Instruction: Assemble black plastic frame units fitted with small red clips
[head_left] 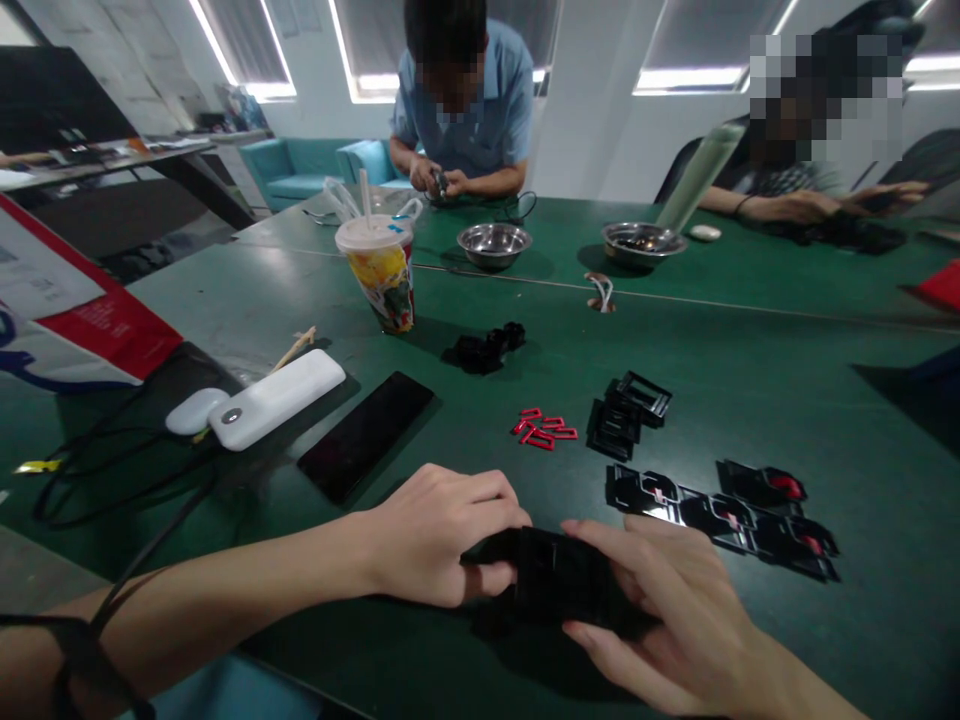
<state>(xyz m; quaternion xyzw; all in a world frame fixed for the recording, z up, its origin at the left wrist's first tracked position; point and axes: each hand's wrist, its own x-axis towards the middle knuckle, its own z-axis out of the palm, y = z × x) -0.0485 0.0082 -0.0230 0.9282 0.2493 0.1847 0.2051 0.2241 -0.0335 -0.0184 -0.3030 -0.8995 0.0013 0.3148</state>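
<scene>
Low over the near table edge, a black plastic part (564,577) sits between my two hands. My left hand (450,535) pinches its left side with thumb and fingers. From the right, my right hand (667,610) grips it, thumb below and fingers above. Its exact kind is not clear. Beyond my hands lie several small red clips (541,430). Black frame-like pieces (626,415) rest to the right of them. Nearer my right hand is a row of black plastic housings (720,520) with red bits inside.
A black phone (367,435) and a white handheld device (277,400) with cables lie at left. Beyond stand a drink cup (382,275) and steel bowls (495,245), (643,245). Small black parts (487,348) lie mid-table. Two people work across the green table (300,290).
</scene>
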